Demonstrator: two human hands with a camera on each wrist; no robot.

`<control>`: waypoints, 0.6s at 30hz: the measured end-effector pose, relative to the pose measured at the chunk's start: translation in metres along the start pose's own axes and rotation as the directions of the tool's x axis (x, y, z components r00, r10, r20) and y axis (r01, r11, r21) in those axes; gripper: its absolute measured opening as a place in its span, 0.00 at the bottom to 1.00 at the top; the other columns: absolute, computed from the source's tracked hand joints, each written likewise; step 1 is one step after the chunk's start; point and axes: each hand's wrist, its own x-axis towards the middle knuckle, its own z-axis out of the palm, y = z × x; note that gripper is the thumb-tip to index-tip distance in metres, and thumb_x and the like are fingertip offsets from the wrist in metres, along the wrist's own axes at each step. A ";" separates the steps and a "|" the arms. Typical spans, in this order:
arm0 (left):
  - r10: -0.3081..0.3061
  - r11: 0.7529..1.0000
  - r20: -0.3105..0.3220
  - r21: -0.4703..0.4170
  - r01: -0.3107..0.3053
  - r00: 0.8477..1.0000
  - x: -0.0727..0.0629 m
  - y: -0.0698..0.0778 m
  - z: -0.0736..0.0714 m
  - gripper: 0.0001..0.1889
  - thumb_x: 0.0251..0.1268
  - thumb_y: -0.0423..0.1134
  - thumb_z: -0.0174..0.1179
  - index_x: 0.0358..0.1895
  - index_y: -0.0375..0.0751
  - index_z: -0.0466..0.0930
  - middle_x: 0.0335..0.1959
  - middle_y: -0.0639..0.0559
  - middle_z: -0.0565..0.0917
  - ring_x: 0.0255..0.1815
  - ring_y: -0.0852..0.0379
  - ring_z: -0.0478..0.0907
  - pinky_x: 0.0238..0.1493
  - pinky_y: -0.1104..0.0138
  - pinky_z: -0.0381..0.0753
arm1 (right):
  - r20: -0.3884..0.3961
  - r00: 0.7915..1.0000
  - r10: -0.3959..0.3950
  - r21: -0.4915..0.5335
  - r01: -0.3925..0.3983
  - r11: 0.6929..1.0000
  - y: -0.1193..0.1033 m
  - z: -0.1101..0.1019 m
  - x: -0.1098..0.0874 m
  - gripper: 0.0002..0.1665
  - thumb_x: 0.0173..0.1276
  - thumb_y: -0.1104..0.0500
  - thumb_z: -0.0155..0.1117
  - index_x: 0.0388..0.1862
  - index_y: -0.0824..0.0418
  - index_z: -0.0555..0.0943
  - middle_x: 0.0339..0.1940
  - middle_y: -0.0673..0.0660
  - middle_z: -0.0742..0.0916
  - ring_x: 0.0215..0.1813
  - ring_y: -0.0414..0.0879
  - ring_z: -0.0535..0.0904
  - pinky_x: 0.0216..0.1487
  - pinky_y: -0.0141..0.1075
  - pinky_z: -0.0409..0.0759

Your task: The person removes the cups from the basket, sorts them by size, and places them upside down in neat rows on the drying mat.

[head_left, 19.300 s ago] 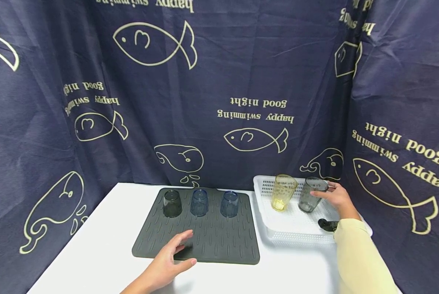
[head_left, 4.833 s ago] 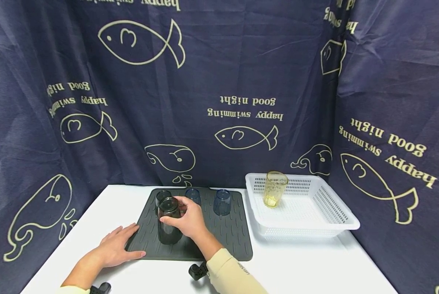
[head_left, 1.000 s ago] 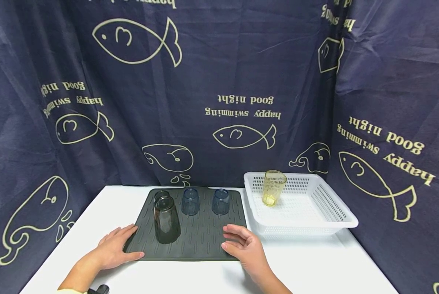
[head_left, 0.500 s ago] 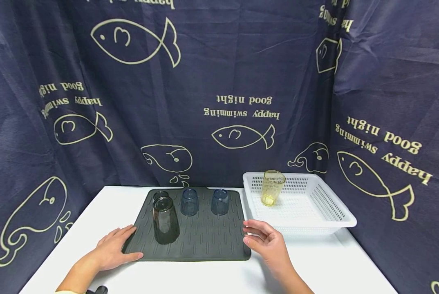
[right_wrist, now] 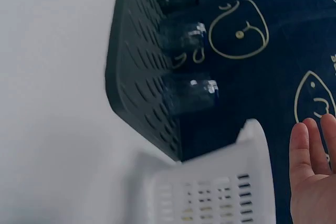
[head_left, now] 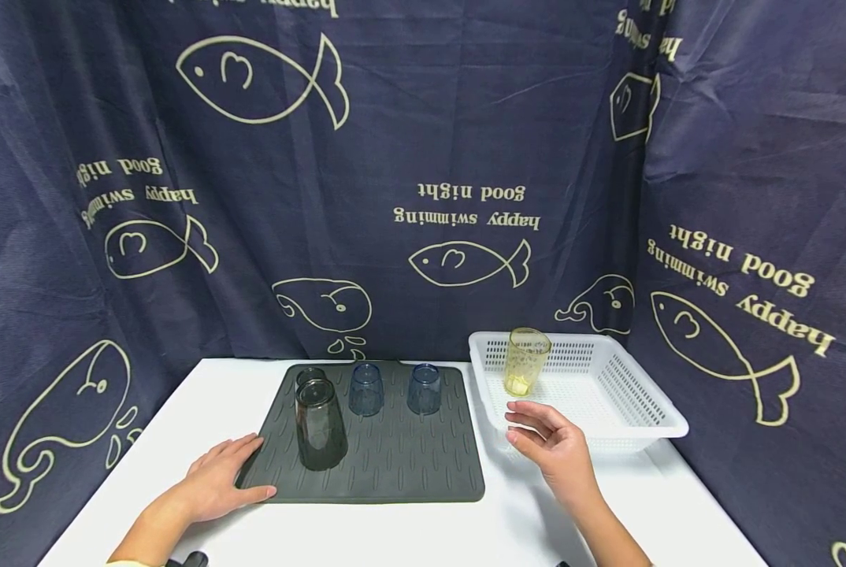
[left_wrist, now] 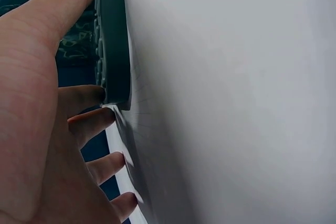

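My left hand (head_left: 210, 480) rests at the front left corner of the dark grey drying mat (head_left: 409, 468), fingers spread, thumb along its front edge. In the left wrist view, fingertips meet the mat's corner and the white table. My right hand (head_left: 554, 453) hovers before the front wall of a white basket (head_left: 650, 431), fingers loosely bent, holding nothing. In that basket a yellow clear glass (head_left: 527, 362) stands mouth up. A tall grey glass (head_left: 321, 433) stands upside down on the mat, partly covering a short dark glass (head_left: 309, 375).
Two short blue glasses (head_left: 366, 391) stand along the back of the mat, apart from each other. The white table (head_left: 423, 535) ends at a navy curtain (head_left: 423, 157) with fish drawings, behind and on both sides.
Earlier the right hand gripped the tall grey glass in the basket, then over the mat. That glass is now released upside down there; the hand has moved right to the basket. The left hand stays.
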 end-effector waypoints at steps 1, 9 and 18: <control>0.001 1.000 -0.001 0.000 -0.001 1.000 0.000 0.000 0.000 0.53 0.53 0.71 0.68 0.73 0.34 0.69 0.74 0.31 0.69 0.72 0.22 0.62 0.65 0.26 0.63 | -0.004 1.000 -0.003 -0.015 0.003 1.000 -0.002 -0.003 0.002 0.26 0.62 0.77 0.69 0.59 0.80 0.75 0.52 0.48 0.90 0.54 0.44 0.88 0.52 0.31 0.87; 0.005 1.000 -0.010 0.000 -0.005 1.000 0.001 0.000 -0.002 0.52 0.54 0.71 0.67 0.72 0.33 0.69 0.73 0.30 0.69 0.71 0.22 0.64 0.63 0.26 0.64 | -0.055 0.998 -0.018 -0.103 0.012 0.995 -0.011 -0.023 0.025 0.27 0.62 0.74 0.72 0.60 0.76 0.78 0.52 0.47 0.89 0.54 0.42 0.87 0.53 0.29 0.86; 0.040 0.999 -0.024 -0.013 -0.040 0.999 -0.003 0.000 -0.001 0.51 0.56 0.70 0.68 0.73 0.33 0.69 0.73 0.29 0.69 0.71 0.23 0.65 0.61 0.27 0.68 | -0.068 0.998 -0.003 -0.211 -0.012 0.977 -0.013 -0.046 0.047 0.29 0.63 0.68 0.75 0.62 0.73 0.78 0.53 0.42 0.88 0.55 0.38 0.86 0.54 0.26 0.85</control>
